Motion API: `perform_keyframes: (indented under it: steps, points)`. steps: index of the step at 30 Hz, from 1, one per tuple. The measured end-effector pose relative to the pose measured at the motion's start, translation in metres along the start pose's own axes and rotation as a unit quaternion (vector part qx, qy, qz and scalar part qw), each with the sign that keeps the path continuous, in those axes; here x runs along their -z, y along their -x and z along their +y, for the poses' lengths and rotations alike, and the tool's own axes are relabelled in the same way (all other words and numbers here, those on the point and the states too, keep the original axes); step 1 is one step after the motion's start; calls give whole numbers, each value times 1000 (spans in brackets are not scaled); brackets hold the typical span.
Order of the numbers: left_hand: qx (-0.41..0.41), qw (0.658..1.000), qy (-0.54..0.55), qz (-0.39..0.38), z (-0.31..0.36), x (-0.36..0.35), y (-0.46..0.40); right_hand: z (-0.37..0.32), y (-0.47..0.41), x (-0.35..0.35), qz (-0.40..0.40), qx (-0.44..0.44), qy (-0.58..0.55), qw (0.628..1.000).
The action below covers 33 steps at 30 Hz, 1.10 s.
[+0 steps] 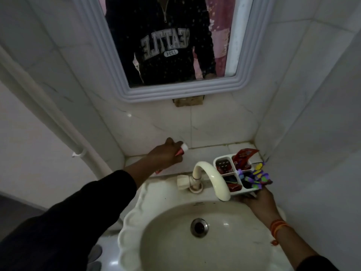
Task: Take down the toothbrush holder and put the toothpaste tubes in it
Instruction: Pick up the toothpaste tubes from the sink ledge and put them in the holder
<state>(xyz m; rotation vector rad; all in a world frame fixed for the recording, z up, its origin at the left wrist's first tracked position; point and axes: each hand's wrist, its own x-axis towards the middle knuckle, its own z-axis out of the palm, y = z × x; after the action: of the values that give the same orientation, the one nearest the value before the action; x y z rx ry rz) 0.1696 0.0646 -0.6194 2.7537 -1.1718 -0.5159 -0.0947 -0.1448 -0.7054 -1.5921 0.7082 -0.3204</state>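
Note:
The white toothbrush holder (224,160) with several compartments is at the right, behind the tap, near the ledge's corner. My right hand (256,201) grips it from below at its near side. A red toothpaste tube (244,154) stands in its far compartment, and purple and yellow toothbrushes (258,176) stick out to the right. My left hand (166,153) is closed around another red toothpaste tube with a white cap (46,147) over the tiled ledge at the back left; most of that tube is hidden in my fist.
A cream tap (213,177) curves over the white scalloped sink (129,227) with its metal drain (199,227). A framed mirror (175,92) hangs on the tiled wall above. A white pipe (48,118) runs down the left wall.

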Motion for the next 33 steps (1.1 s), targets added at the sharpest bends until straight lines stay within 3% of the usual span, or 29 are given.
perform_keyframes:
  steps: [6, 12, 15, 19, 22, 27, 30, 33]
  points:
    - [-129, 991, -20, -16, 97, 75, 13, 1, 0, 2, 1, 8, 17, 1000]
    - [-112, 967, -177, -147, 177, 89, -2, -12, 8, 4, -3, 18, 1, 1000]
    - [-97, 960, -219, -146, 191, 74, -11, -12, 5, 5, -7, 13, -15, 1000]
    - [-72, 984, -144, -80, 197, 72, -10, -5, 2, 9, -10, 10, 4, 1000]
    - [-30, 992, -87, -87, 194, 78, -9, -5, 4, 13, -30, 19, 50, 998]
    - [48, 996, 4, -76, 185, 78, -11, -4, 0, 9, -21, 31, 24, 999]
    - [57, 997, 35, -26, 188, 71, -13, -3, 0, 12, -26, 28, 10, 999]
    - [59, 996, 61, 20, 191, 65, -13, 0, 0, 16, -34, 21, 81, 996]
